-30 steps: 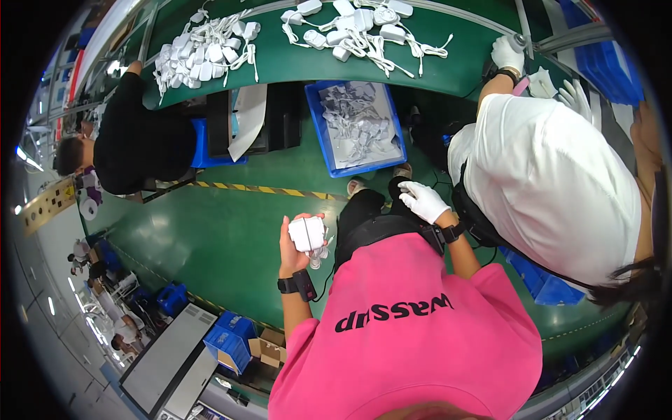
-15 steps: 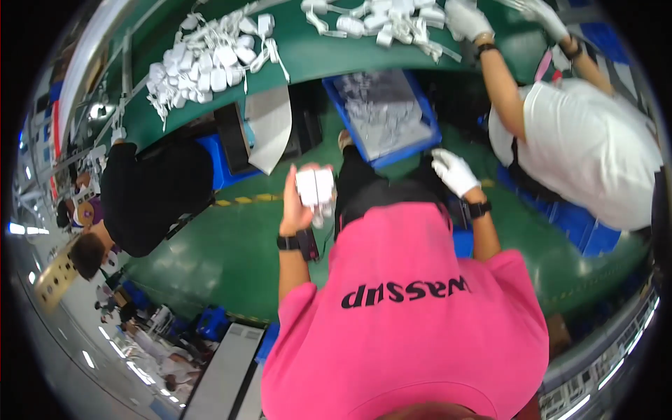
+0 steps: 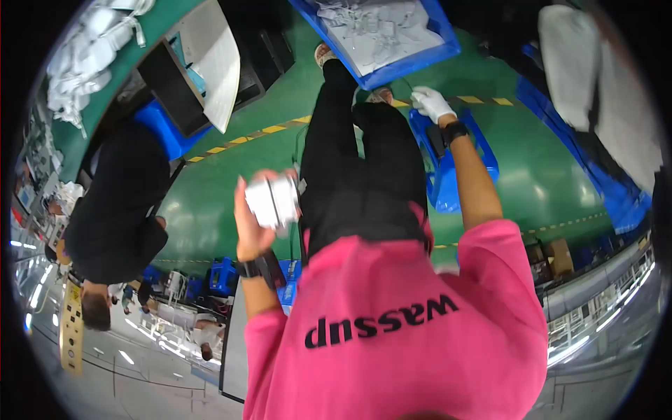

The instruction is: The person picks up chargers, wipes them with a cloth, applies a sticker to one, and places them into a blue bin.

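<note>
My left hand [image 3: 253, 222], over the floor to the left of my legs, is closed round a small stack of white, boxy power adapters [image 3: 273, 201]. Two of their flat faces lie side by side with a dark seam between them. White bits, maybe plugs or cable, hang below them. My right hand [image 3: 432, 105], in a white glove, is stretched out beyond my right knee with its fingers extended. It is at the far left edge of a blue plastic stool [image 3: 448, 185]; whether it touches the stool I cannot tell. Nothing shows in this hand.
A blue tray [image 3: 402, 72] of white cabled parts lies ahead of my feet. White adapters [image 3: 91, 52] are heaped on the green bench at far left. A person in black [image 3: 115, 203] sits at left; another in white [image 3: 570, 63] is at right. Yellow-black tape [image 3: 273, 129] crosses the floor.
My view has tipped down and my legs are now stretched out below me. My left hand keeps the adapters. My right hand has reached farther out, and the blue stool shows beside it.
</note>
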Demonstrator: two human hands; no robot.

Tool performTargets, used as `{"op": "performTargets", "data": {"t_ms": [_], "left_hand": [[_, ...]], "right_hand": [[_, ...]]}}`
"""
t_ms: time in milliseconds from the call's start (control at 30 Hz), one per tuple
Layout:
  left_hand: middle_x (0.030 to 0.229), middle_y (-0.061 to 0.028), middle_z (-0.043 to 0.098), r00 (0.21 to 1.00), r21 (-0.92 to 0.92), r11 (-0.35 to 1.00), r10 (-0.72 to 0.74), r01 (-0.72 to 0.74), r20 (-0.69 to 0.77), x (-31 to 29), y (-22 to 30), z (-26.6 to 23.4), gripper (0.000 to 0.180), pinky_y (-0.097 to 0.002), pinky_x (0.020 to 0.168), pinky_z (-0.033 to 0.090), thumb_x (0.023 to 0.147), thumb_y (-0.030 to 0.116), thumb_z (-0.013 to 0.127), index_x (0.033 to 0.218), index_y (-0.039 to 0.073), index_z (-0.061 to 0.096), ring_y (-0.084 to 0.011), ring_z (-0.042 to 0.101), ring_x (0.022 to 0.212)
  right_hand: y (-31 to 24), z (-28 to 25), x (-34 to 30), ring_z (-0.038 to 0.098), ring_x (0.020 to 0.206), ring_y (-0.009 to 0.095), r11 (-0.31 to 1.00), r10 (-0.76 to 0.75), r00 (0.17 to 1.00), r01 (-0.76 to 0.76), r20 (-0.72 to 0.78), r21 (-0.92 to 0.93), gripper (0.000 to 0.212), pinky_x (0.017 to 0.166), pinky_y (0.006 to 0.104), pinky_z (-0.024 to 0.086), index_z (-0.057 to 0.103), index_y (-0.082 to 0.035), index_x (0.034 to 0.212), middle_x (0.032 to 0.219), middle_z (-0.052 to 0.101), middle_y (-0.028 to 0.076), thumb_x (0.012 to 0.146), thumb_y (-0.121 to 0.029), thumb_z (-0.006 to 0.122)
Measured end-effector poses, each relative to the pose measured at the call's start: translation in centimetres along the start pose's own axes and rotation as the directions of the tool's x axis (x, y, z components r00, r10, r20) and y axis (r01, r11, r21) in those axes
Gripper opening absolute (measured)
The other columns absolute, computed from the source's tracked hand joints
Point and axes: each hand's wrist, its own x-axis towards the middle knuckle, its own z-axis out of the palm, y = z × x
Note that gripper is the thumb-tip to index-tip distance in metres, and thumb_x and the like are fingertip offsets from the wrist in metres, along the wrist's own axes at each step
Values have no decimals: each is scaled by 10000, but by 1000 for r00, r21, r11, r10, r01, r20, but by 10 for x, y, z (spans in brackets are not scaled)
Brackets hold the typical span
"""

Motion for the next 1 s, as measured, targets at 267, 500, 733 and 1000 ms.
{"op": "performTargets", "data": {"t_ms": [267, 500, 733, 1000], "left_hand": [[1172, -243, 533, 946, -86, 970, -241, 227, -216, 67, -121, -101, 523, -428, 670, 556, 937, 497, 313, 1066, 48, 548, -303, 608, 915], [1184, -269, 516, 951, -115, 979, -194, 170, -242, 101, -131, -137, 535, -448, 684, 550, 919, 522, 342, 1046, 43, 544, -305, 606, 898], [1174, -256, 514, 967, -78, 984, -172, 160, -190, 106, -122, -147, 537, -466, 664, 539, 913, 535, 332, 1039, 54, 533, -343, 591, 895], [1166, -256, 510, 981, 27, 992, -121, 126, -153, 154, -93, -135, 539, -484, 655, 528, 914, 540, 319, 1035, 58, 529, -368, 585, 884]], "right_hand": [[188, 3, 198, 592, 814, 215, 998, 15, 965, 1, -262, 63, 355, 670, 367, 497, 590, -96, 1106, 917, 611, 97, 822, -307, 626], [178, -9, 277, 603, 852, 277, 717, 240, 890, 107, -388, 688, 317, 704, 457, 505, 631, -36, 1020, 941, 629, 127, 772, -232, 650], [208, 51, 282, 591, 858, 281, 575, 59, 960, 191, -274, 795, 204, 736, 468, 502, 629, -3, 919, 945, 609, 131, 746, -112, 630], [204, 171, 284, 546, 985, 265, 195, 139, 977, 130, -159, 972, 179, 855, 515, 432, 598, -30, 914, 1004, 594, 121, 741, 2, 563]]}}
